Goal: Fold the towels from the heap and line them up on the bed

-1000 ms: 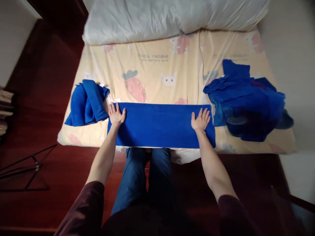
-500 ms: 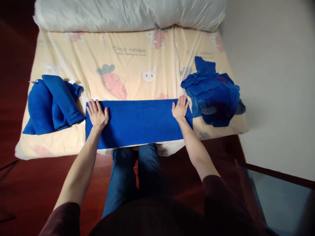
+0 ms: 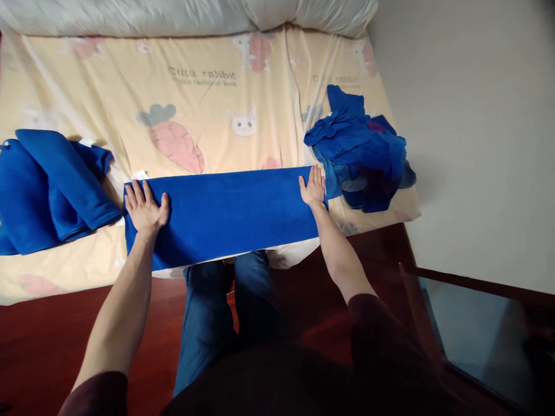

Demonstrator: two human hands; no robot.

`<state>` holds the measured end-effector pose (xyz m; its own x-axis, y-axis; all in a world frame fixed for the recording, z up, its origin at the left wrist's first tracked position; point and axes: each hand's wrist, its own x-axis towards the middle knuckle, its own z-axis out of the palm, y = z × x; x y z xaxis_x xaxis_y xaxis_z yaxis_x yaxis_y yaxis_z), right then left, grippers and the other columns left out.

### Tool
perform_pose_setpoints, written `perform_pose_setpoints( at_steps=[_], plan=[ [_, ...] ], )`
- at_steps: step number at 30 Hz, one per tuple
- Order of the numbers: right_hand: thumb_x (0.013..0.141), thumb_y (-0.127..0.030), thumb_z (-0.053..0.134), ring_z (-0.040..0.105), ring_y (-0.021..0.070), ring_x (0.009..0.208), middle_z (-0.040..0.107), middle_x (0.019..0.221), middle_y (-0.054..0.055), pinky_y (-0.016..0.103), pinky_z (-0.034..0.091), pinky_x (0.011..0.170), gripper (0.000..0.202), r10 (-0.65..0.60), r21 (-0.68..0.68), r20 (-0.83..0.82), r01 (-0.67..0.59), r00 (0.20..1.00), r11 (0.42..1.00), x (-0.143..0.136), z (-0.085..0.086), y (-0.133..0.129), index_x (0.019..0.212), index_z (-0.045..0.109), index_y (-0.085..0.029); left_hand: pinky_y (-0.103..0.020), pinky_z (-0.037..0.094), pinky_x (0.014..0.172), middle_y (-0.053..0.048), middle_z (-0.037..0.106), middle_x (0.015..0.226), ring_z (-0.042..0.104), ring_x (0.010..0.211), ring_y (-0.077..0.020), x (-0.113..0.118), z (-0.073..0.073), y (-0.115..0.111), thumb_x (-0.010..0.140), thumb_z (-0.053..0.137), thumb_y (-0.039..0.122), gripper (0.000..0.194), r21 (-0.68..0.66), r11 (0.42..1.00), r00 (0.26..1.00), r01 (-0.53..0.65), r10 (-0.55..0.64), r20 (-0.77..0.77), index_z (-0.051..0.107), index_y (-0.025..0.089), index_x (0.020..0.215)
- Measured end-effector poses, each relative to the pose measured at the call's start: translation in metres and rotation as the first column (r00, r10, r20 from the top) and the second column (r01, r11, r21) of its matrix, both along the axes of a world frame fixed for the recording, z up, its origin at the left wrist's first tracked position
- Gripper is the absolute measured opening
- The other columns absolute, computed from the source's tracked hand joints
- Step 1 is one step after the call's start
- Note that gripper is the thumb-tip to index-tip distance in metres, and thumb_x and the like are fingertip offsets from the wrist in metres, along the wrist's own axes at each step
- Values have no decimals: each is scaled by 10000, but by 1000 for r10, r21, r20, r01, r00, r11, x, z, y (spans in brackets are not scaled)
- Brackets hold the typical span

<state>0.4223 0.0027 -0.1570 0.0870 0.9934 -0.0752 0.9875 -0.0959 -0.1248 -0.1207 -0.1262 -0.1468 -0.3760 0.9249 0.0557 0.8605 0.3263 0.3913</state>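
Note:
A blue towel [image 3: 234, 211] lies flat as a long strip along the near edge of the bed, directly in front of me. My left hand [image 3: 145, 207] rests palm down on its left end, fingers spread. On the towel's right end lies my right hand [image 3: 313, 186], also flat with the fingers apart. Just left of the strip is a loosely folded blue cloth [image 3: 52, 188], close to my left hand. A crumpled heap of blue cloths [image 3: 362, 153] sits beside my right hand, at the strip's right end.
The bed [image 3: 117, 86] has a yellow sheet printed with carrots and rabbits. A rolled white quilt [image 3: 186, 16] lies along its far side. The pale wall [image 3: 468, 144] stands to the right. A dark-framed glass panel [image 3: 472, 329] is at lower right, over the reddish floor [image 3: 39, 346].
The view has shifted and turned slightly, so the bed and cloths appear further left and tilted. Both hands stay flat at the towel's ends; the right hand's fingers sit slightly nearer its corner.

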Motion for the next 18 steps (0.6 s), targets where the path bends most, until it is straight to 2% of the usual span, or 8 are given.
perform_pose_setpoints(
  at_steps=[6,10,12,15,16,18],
  plan=[
    [1080,-472,227,95,232,1651,121,1762,169,512,118,1340,736,81,-19,-57,-82,995,996,6,6,1,1677,144,-49,-565,37,1323,-173,132,1755,62,1628,-376,-12,3,5,1028,372,661,894,3,1000,999,3,-3,53,253,35,1655],
    [1082,-432,280,135,201,1645,167,1761,121,472,157,1342,679,183,-53,-111,-190,977,980,37,13,-17,1673,225,-103,-541,65,1329,-195,151,1747,80,1635,-341,-20,7,-12,1032,330,624,851,-8,999,998,43,-43,40,281,43,1652],
    [1084,-386,270,197,175,1631,223,1752,91,420,201,1338,631,153,-66,-148,-164,977,984,64,18,-25,1662,282,-134,-526,97,1331,-211,165,1740,92,1634,-333,-26,6,-26,1042,305,598,839,-9,998,997,67,-67,38,294,5,1636],
    [1081,-346,263,299,172,1597,311,1722,102,370,240,1324,608,33,-117,-204,-57,978,991,94,29,-28,1637,340,-113,-501,176,1323,-196,175,1742,126,1627,-335,-33,8,-50,1049,275,572,819,-11,996,995,88,-87,55,307,-8,1627],
    [1079,-345,271,319,180,1588,333,1712,115,364,247,1320,610,7,-134,-213,-36,977,990,96,34,-29,1630,351,-97,-498,196,1318,-186,178,1743,153,1622,-339,-32,10,-58,1047,268,569,812,-9,996,995,85,-84,58,312,5,1630],
    [1076,-344,278,322,200,1588,347,1699,151,373,245,1319,620,-11,-110,-199,-11,980,994,82,43,-35,1616,364,-53,-506,203,1313,-178,196,1740,201,1612,-344,-23,14,-74,1040,261,568,802,4,998,997,64,-64,49,331,33,1634]
  ],
)
